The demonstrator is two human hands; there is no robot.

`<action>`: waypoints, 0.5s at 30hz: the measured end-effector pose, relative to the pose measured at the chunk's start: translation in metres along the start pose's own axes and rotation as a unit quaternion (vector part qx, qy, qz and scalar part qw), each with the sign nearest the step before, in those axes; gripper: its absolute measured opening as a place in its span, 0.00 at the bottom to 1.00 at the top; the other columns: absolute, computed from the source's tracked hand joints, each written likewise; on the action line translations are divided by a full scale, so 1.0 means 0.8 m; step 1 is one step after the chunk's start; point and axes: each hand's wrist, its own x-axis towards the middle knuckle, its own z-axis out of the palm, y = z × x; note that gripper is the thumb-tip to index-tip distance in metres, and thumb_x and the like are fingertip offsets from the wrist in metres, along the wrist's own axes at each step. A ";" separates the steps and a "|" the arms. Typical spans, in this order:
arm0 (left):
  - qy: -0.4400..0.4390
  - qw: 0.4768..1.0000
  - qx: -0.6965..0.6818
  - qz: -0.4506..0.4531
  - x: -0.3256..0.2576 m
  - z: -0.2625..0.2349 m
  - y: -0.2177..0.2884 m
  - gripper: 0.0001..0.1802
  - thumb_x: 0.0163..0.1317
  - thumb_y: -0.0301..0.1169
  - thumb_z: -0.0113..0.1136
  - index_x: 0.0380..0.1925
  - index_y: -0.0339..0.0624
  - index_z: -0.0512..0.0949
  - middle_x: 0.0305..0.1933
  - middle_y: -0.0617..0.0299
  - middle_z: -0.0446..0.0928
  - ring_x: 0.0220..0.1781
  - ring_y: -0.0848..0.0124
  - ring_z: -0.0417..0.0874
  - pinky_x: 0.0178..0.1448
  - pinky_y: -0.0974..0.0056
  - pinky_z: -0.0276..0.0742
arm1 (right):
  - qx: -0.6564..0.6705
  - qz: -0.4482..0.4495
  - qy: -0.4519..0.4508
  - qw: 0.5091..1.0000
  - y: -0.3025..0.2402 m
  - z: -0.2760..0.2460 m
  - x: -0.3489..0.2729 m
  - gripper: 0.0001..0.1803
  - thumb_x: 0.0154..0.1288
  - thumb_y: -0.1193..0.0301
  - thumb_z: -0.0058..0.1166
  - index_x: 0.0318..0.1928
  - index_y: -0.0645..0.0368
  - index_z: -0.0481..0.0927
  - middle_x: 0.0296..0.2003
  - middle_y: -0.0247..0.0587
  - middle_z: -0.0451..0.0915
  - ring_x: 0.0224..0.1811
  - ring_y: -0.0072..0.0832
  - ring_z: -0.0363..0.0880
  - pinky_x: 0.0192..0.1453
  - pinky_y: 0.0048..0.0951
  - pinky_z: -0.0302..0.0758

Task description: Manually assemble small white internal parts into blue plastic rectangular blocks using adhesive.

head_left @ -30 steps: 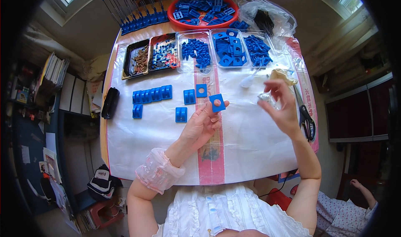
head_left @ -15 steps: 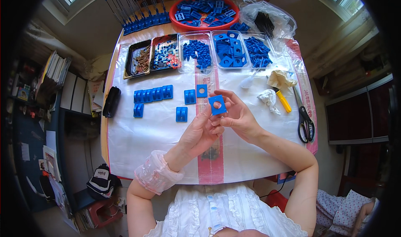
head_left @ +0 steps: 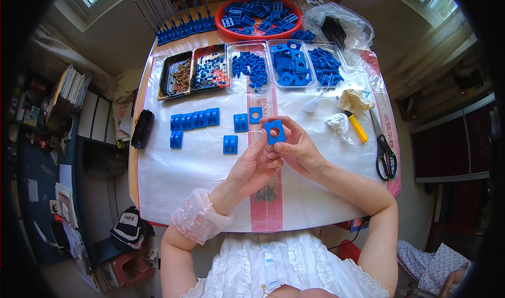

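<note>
Above the middle of the table I hold a blue square plate with a round hole (head_left: 270, 126), its face tilted up. My right hand (head_left: 304, 150) pinches it, thumb at the lower right edge and fingers behind. The thumb of my left hand (head_left: 250, 165) presses its left edge, and its other fingers curl below. Just beyond lie a flat blue plate with a hole (head_left: 255, 120) and a blue ridged block (head_left: 240, 122). Nearer me is another ridged block (head_left: 230, 144). To the left stand a row of ridged blocks (head_left: 194, 119) and a single one (head_left: 176, 139).
Trays of screws (head_left: 181, 73), nuts (head_left: 210, 69) and blue parts (head_left: 250, 67) line the table's far side. Behind them sits a red basin (head_left: 226, 32). Scissors (head_left: 386, 158), a yellow-handled tool (head_left: 358, 129) and crumpled tissue (head_left: 339, 126) lie right; a black case (head_left: 142, 129) lies left.
The right thumb has shifted onto the plate's lower edge, and the plate's hole, which showed a fingertip behind it, looks clearer now. Both hands stay in nearly the same place.
</note>
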 end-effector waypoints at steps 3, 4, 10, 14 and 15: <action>0.001 1.000 0.009 -0.004 0.000 0.000 0.000 0.15 0.74 0.44 0.52 0.51 0.48 0.73 0.39 0.73 0.73 0.34 0.83 0.67 0.34 0.76 0.64 | -0.017 -0.008 -0.003 1.000 0.000 -0.004 0.001 0.34 0.56 0.75 0.69 0.63 0.54 0.71 0.60 0.40 0.71 0.48 0.24 0.81 0.53 0.26 0.81; 0.005 1.000 0.020 -0.004 0.001 -0.001 0.001 0.15 0.74 0.44 0.52 0.51 0.48 0.73 0.40 0.73 0.73 0.35 0.83 0.67 0.34 0.76 0.64 | -0.024 -0.023 -0.001 0.999 0.000 -0.005 0.002 0.33 0.57 0.77 0.68 0.62 0.54 0.71 0.55 0.37 0.72 0.49 0.23 0.81 0.54 0.26 0.81; -0.011 0.999 0.039 -0.009 0.004 -0.006 0.000 0.15 0.74 0.42 0.52 0.52 0.48 0.74 0.42 0.72 0.74 0.36 0.83 0.67 0.34 0.76 0.65 | -0.082 -0.051 -0.003 0.995 -0.008 -0.008 0.003 0.31 0.51 0.81 0.69 0.57 0.53 0.75 0.63 0.41 0.67 0.62 0.29 0.72 0.59 0.32 0.79; -0.017 0.998 0.063 -0.008 0.002 0.001 0.002 0.15 0.74 0.44 0.50 0.53 0.49 0.72 0.36 0.72 0.72 0.35 0.84 0.68 0.34 0.77 0.67 | -0.096 -0.051 -0.010 0.994 -0.012 -0.007 0.003 0.31 0.48 0.81 0.70 0.55 0.52 0.75 0.65 0.42 0.65 0.64 0.32 0.70 0.56 0.32 0.82; -0.019 0.998 0.064 -0.008 0.002 0.000 0.002 0.15 0.74 0.43 0.50 0.53 0.48 0.72 0.36 0.72 0.72 0.35 0.84 0.68 0.34 0.77 0.66 | -0.100 -0.053 -0.009 0.994 -0.012 -0.008 0.003 0.31 0.48 0.81 0.70 0.55 0.52 0.75 0.65 0.42 0.65 0.64 0.32 0.70 0.55 0.32 0.83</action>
